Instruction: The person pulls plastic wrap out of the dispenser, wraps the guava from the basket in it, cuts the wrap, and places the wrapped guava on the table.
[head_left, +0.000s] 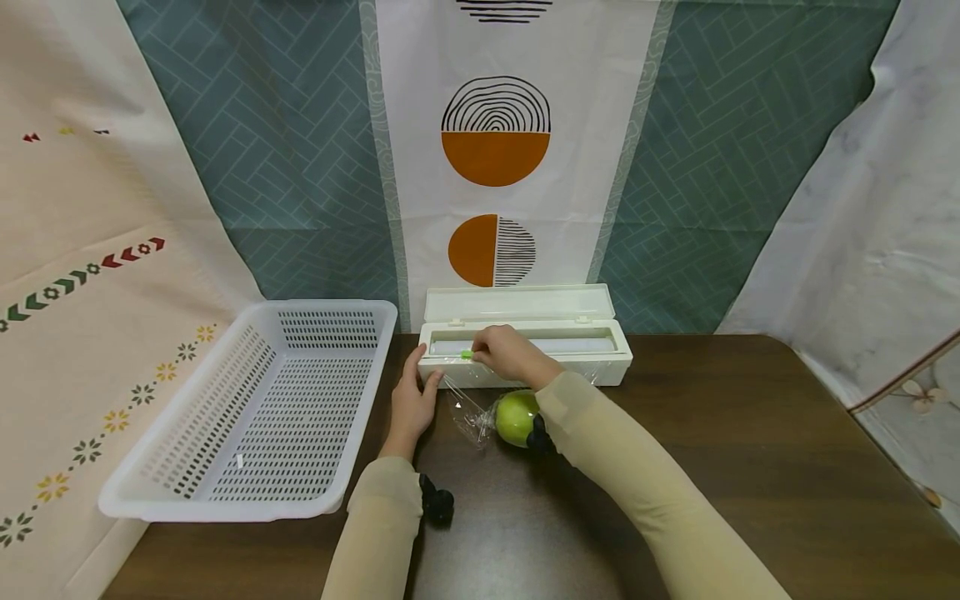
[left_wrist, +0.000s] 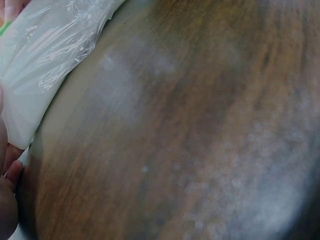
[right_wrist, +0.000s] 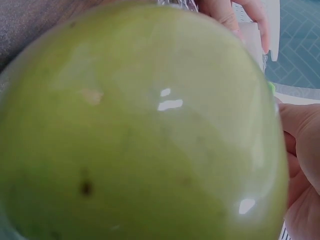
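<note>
A white cling film dispenser (head_left: 525, 367) stands at the back of the table with its lid (head_left: 517, 303) raised and a roll inside. My left hand (head_left: 412, 404) grips its left end, thumb at the front, fingers round the side. With my right hand (head_left: 506, 354) I pinch the small green slider (head_left: 467, 355) of the cutter at the front edge. Below the right wrist lies a green apple (head_left: 515, 418), wrapped in clear film (head_left: 472, 419) bunched on its left. In the right wrist view the apple (right_wrist: 145, 130) fills most of the picture. Film (left_wrist: 60, 47) also hangs over the dispenser's front.
A white perforated plastic basket (head_left: 366, 417) stands left of my left arm. The brown wooden table (head_left: 750, 450) extends to the right. Patterned cloths (head_left: 300, 167) hang behind it and at both sides.
</note>
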